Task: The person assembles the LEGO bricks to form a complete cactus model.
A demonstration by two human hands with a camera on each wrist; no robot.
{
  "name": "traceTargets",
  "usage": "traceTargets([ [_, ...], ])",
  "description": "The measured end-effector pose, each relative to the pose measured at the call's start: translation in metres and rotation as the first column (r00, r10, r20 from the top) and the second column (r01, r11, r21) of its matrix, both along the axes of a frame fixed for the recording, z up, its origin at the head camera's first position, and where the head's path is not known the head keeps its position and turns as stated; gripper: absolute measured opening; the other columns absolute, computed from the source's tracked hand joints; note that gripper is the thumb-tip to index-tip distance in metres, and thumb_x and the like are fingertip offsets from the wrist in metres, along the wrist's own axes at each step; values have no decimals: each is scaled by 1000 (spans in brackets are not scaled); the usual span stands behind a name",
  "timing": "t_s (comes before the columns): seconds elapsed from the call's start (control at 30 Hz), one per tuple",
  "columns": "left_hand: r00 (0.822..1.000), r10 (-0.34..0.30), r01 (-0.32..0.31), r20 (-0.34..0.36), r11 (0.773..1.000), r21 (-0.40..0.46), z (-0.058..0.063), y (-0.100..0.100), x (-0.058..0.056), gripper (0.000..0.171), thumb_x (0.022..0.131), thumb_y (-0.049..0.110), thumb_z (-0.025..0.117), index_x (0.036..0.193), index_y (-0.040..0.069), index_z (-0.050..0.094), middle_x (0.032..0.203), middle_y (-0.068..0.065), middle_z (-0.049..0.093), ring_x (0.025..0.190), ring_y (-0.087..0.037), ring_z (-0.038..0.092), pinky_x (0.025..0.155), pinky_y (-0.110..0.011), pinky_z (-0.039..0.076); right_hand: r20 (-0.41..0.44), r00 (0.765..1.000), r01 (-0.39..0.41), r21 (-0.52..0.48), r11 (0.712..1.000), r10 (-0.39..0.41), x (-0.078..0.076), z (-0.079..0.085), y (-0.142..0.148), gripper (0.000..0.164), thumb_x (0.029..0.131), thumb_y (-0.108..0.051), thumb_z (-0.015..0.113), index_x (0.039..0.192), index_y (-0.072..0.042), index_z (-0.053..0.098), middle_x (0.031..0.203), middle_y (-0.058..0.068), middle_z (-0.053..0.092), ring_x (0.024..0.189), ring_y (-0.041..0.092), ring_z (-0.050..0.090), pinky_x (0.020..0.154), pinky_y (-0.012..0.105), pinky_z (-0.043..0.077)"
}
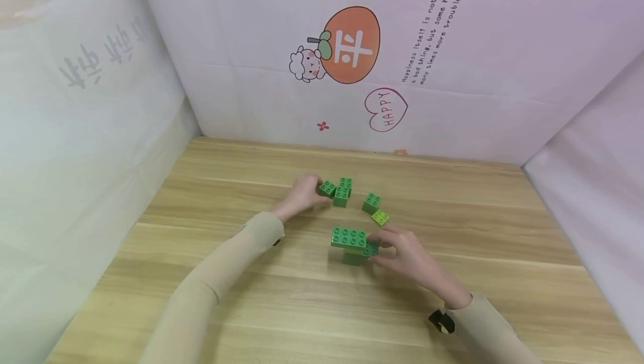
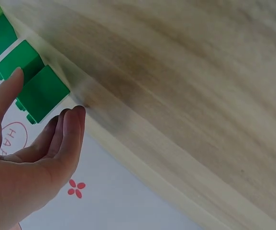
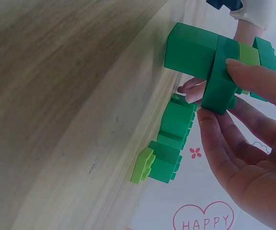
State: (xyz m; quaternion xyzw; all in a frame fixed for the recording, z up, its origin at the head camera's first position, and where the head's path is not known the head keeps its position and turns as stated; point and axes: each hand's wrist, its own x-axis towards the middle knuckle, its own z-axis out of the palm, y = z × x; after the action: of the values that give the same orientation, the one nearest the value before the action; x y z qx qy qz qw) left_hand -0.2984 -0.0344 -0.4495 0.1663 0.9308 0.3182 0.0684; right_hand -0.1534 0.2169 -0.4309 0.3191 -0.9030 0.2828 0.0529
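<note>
- The stack (image 1: 349, 237) was pinched by the right hand (image 1: 405, 253) at its jutting brick (image 1: 372, 249), likely for steadiness.
- Beyond the stack, a loose brick (image 1: 327, 188) was flanked by the left hand (image 1: 304, 192), thumb and fingers apart, apparently unclamped.

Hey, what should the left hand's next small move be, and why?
Probably closing the left hand on the leftmost loose green brick: its thumb and fingers stand apart around that brick, while the right hand holds the brick stack.
</note>
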Motion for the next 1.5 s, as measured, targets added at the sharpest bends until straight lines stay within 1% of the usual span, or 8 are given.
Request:
traceTargets([
  [0.1, 1000, 5, -6, 14, 1000, 8, 0, 1, 0, 50, 80, 25, 83, 116, -4, 64, 110, -15, 68, 94, -22, 60, 90, -36, 56, 1, 1000, 1, -3, 1000, -1, 0, 0, 0, 34, 73, -3, 84, 105, -2, 72, 99, 10, 72, 85, 24, 70, 74, 33, 63],
  [0.27, 1000, 6, -7, 28, 1000, 8, 0, 2, -1, 47, 82, 24, 82, 115, -4, 64, 109, -15, 68, 91, -21, 61, 86, -34, 57, -1, 1000, 0, -5, 1000, 0, 0, 0, 1, 34, 73, -2, 84, 105, -2, 72, 98, 9, 72, 85, 25, 70, 74, 32, 63],
  [0.5, 998, 28, -30, 49, 999, 29, -2, 3, -3, 54, 80, 25, 83, 120, -4, 61, 118, -17, 66, 103, -25, 62, 97, -38, 56, 2, 1000, -2, -6, 1000, 2, 0, 1, 1, 34, 73, -2, 84, 105, -3, 72, 99, 9, 72, 85, 24, 70, 74, 32, 63],
  [0.6, 998, 33, -35, 54, 999, 37, -2, 3, -3, 51, 81, 25, 83, 118, -4, 62, 115, -16, 66, 101, -25, 62, 94, -37, 56, 6, 1000, 1, -3, 1000, -1, 0, 0, 1, 34, 73, -3, 84, 105, -3, 72, 99, 9, 72, 85, 24, 70, 74, 32, 63],
  [0.73, 999, 35, -35, 39, 999, 19, -2, 3, -3, 43, 83, 23, 81, 113, -2, 63, 109, -14, 68, 95, -22, 61, 85, -33, 57, 4, 1000, 6, -1, 1000, -6, 0, 0, 1, 34, 73, -3, 84, 105, -4, 72, 99, 8, 72, 85, 24, 70, 74, 32, 63],
  [0.87, 999, 36, -35, 20, 999, -6, -1, 3, -3, 40, 86, 20, 78, 115, -3, 63, 113, -15, 68, 102, -24, 62, 91, -35, 56, 4, 1000, 9, -2, 1000, -9, 0, 0, 0, 34, 73, -4, 84, 105, -4, 72, 99, 8, 72, 85, 24, 70, 74, 33, 63],
  [1.13, 999, 34, -34, 21, 999, 4, -3, 1, -1, 42, 87, 17, 76, 120, -4, 61, 120, -17, 66, 112, -29, 61, 99, -40, 54, -4, 1000, 5, -3, 1000, -5, 1, -1, 0, 34, 73, -3, 84, 105, -3, 72, 98, 8, 72, 84, 24, 70, 74, 33, 63],
  [1.5, 1000, 23, -23, 0, 998, 56, 3, -5, 3, 40, 88, 15, 75, 121, -3, 62, 116, -17, 67, 107, -29, 63, 95, -40, 56, -1, 1000, 11, -5, 1000, -11, 0, -2, 1, 34, 73, -4, 84, 105, -2, 72, 99, 10, 72, 84, 25, 70, 73, 33, 63],
])
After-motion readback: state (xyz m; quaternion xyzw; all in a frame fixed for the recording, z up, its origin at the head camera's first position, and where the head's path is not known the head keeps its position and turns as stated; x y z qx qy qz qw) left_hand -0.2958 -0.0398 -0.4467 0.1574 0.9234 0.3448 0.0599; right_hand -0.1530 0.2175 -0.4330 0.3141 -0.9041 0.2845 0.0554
